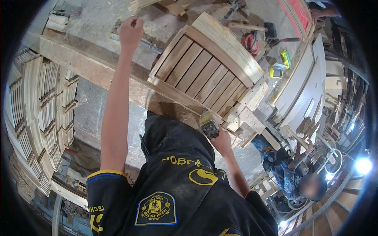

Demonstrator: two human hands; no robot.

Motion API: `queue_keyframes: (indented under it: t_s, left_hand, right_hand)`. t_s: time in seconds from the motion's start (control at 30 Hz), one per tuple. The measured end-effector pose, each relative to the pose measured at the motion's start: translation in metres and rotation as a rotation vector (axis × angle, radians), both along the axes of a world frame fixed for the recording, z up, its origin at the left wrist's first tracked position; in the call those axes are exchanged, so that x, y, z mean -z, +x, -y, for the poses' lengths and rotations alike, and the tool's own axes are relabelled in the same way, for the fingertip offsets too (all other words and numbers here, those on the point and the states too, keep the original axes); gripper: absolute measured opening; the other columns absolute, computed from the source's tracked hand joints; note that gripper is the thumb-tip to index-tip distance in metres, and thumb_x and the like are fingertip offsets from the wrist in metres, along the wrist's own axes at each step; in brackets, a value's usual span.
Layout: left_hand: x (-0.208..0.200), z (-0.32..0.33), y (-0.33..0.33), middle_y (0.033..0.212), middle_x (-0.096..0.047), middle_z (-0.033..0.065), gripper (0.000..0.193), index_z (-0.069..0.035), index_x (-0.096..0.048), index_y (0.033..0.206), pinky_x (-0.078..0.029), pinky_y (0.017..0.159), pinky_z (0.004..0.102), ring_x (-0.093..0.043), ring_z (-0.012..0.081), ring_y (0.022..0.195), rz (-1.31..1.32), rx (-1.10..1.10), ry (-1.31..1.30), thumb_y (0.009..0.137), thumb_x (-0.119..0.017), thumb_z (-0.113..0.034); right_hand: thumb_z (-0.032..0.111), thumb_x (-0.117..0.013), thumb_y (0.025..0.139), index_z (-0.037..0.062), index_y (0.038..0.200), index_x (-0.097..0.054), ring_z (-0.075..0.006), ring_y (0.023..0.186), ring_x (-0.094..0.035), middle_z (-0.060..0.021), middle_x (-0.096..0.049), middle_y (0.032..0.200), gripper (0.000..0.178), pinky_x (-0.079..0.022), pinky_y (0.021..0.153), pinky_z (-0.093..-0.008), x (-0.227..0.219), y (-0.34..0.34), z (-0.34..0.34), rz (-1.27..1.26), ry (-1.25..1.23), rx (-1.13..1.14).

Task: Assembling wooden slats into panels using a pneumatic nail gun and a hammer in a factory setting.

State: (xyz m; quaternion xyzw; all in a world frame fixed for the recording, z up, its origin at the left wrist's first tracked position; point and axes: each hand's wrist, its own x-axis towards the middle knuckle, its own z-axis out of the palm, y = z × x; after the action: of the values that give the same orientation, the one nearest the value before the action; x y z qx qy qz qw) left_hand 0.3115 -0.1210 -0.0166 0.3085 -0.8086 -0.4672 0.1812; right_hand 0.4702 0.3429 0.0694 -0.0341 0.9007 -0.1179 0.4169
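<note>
A slatted wooden panel (199, 74) in a frame lies on the workbench, with a broad pale board (226, 47) along its far side. My right hand (222, 141) is closed round a yellow and black tool (209, 123) at the panel's near edge; its exact kind does not show. Over the bench at the far left, my left hand (131, 33) is raised with its fingers curled together. Whatever those fingers may hold is too small to make out. A thin metal bar (151, 47) lies on the bench beneath and beside that hand.
Beyond the panel lie a hammer (248, 26), a red-handled hand tool (251, 43) and small yellow boxes (277, 70). Slatted wooden frames (43, 110) are stacked at left. Another person (281, 169) works at lower right, near a large pale sheet (301, 90).
</note>
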Motion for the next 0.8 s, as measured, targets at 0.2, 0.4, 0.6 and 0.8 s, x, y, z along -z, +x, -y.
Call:
queue_keyframes:
  t_s: [0.2, 0.4, 0.6, 0.8]
  left_hand:
    - [0.011, 0.004, 0.0, 0.061, -0.063, 0.0092, 0.023, -0.001, -0.067, 0.079, -0.048, 0.06, 0.0314, -0.061, 0.0185, 0.057, 0.012, -0.039, -0.037, 0.08, -0.055, -0.021]
    - [0.003, 0.006, 0.004, 0.06, -0.061, 0.0084, 0.022, -0.002, -0.067, 0.08, -0.046, 0.058, 0.0305, -0.057, 0.0168, 0.054, 0.049, -0.002, 0.078, 0.08, -0.054, -0.021]
    - [0.002, 0.004, 0.005, 0.06, -0.059, 0.0102, 0.022, -0.004, -0.066, 0.08, -0.044, 0.057, 0.0307, -0.055, 0.0188, 0.053, 0.119, 0.04, -0.056, 0.081, -0.054, -0.022]
    - [0.005, 0.008, 0.001, 0.065, -0.06, 0.0138, 0.022, -0.005, -0.066, 0.083, -0.046, 0.06, 0.0357, -0.058, 0.0268, 0.059, 0.205, 0.081, -0.144, 0.081, -0.054, -0.024]
  right_hand:
    - [0.024, -0.07, 0.067, 0.0026, 0.121, -0.051, -0.0432, 0.074, -0.062, -0.0252, -0.063, 0.075, 0.061, -0.051, 0.067, -0.0498, -0.001, 0.014, -0.04, -0.029, 0.101, -0.004]
    - [0.023, -0.071, 0.068, 0.0078, 0.111, -0.056, -0.0417, 0.067, -0.062, -0.0212, -0.064, 0.071, 0.048, -0.051, 0.059, -0.0481, 0.006, 0.018, -0.068, -0.184, -0.045, 0.089]
    - [0.025, -0.071, 0.069, 0.008, 0.116, -0.055, -0.0409, 0.078, -0.062, -0.0196, -0.066, 0.085, 0.052, -0.052, 0.066, -0.0472, 0.002, 0.023, -0.071, -0.149, -0.074, 0.15]
    - [0.025, -0.07, 0.07, 0.0058, 0.115, -0.056, -0.0396, 0.079, -0.064, -0.0205, -0.066, 0.083, 0.05, -0.052, 0.066, -0.0432, 0.0, 0.022, -0.075, -0.116, -0.073, 0.195]
